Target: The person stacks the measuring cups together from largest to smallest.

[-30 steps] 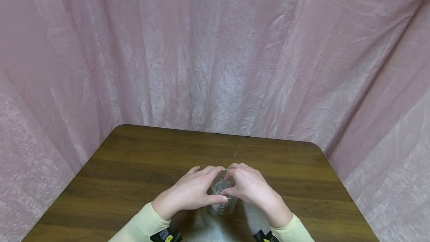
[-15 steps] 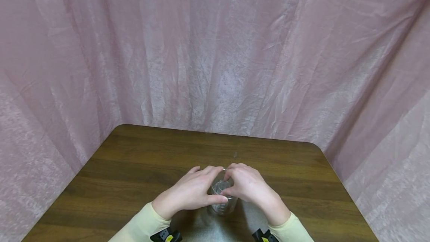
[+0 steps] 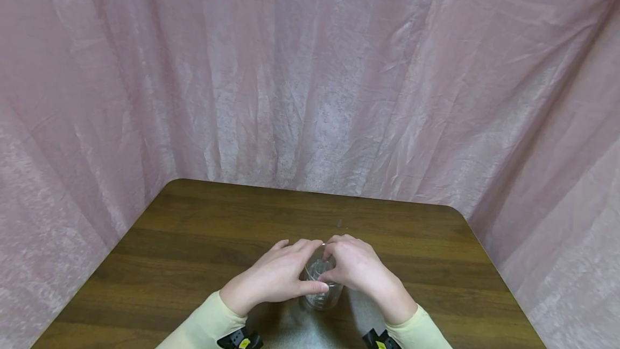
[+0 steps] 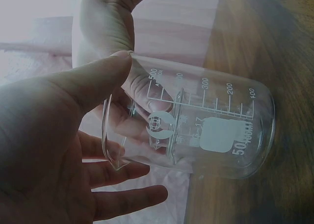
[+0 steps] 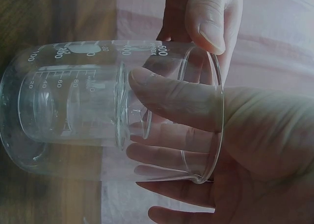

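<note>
A large clear glass beaker (image 4: 221, 136) with white markings stands upright on the table before me. My left hand (image 3: 276, 273) holds it near the rim, thumb on the near side and fingertips at the far side. Inside sits a smaller marked beaker (image 5: 93, 131). My right hand (image 3: 363, 268) reaches in through the mouth from the right. Its thumb and fingers pinch a still smaller glass piece (image 5: 142, 123), apparently a tiny beaker, whose rim shows just above the smaller beaker's rim. Reflections in the layered glass hide the exact contact.
The brown wooden table (image 3: 218, 220) has rounded far corners. Pink curtains (image 3: 310, 96) hang behind it and along both sides. A small clear speck or mark (image 3: 339, 223) shows on the table beyond the hands.
</note>
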Motion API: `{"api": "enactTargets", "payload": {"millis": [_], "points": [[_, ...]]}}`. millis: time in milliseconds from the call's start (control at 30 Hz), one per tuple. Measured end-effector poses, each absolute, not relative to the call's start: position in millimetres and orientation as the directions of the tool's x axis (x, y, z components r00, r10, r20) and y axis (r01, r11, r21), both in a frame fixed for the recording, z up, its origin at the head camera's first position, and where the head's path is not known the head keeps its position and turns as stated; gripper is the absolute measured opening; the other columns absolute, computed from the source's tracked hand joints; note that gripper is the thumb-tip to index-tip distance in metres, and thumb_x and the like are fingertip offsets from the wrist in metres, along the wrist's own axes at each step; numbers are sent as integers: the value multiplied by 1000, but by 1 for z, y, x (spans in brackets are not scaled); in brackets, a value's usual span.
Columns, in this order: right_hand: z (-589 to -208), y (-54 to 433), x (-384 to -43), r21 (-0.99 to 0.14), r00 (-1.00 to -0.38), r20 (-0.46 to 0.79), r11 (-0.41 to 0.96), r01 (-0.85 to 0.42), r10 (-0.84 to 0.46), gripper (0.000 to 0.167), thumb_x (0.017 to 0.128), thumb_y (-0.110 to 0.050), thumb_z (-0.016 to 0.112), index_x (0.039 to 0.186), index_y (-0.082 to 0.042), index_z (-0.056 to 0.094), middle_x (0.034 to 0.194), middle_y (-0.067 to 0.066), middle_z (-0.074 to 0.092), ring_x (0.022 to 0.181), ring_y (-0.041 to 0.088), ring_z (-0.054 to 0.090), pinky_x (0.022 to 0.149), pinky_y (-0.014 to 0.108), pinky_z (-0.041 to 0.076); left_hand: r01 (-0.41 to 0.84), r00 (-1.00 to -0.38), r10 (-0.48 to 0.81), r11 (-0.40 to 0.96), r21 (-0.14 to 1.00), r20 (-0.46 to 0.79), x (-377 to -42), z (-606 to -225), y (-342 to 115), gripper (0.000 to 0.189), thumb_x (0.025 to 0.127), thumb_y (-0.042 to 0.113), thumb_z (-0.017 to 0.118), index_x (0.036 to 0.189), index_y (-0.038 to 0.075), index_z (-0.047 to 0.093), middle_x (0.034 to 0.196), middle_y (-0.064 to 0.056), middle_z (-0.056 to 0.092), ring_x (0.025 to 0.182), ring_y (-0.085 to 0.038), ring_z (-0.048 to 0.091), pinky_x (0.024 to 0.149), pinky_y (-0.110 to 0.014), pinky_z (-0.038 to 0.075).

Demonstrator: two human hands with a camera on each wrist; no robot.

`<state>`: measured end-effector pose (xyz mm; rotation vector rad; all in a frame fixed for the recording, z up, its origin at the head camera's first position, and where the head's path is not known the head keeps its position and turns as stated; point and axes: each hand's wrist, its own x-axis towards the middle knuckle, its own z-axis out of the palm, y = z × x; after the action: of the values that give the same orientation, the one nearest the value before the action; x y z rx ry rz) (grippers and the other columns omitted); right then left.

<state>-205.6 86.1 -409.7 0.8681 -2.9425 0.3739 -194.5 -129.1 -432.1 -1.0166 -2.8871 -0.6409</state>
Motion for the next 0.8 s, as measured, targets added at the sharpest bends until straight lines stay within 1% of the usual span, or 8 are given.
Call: {"api": "enactTargets", "payload": {"millis": [200,433,667,800], "points": [[-409,86,-206,-214,-843,115,816,-537,-525,34,71,-35,103,91,-19,82,106,-7,75,104,23,70,81,46,60,606,-787,598,705,369,150,-195,-432,-130,88,97,67,75,160,10,52,154,-6,63,140,-22,62,120,-65,41],[-409,85,-205,-216,-843,113,815,-537,-526,34,71,-35,103,92,-18,81,107,-7,75,104,21,69,81,44,60,604,-788,598,706,371,146,-195,-434,-129,88,97,68,75,160,11,52,154,-6,63,140,-21,61,120,-65,41],[-408,86,-205,-226,-842,111,812,-539,-528,34,71,-33,103,93,-17,81,109,-6,75,106,22,69,83,45,60,598,-791,595,704,383,142,-195,-433,-129,87,97,65,77,161,11,52,154,-6,62,141,-22,61,121,-65,40],[-409,87,-204,-231,-842,116,810,-539,-527,35,72,-33,103,93,-17,81,110,-5,74,107,22,69,84,45,60,600,-790,598,704,380,139,-195,-433,-129,88,97,67,76,161,11,52,155,-6,62,141,-22,61,121,-65,40]]}}
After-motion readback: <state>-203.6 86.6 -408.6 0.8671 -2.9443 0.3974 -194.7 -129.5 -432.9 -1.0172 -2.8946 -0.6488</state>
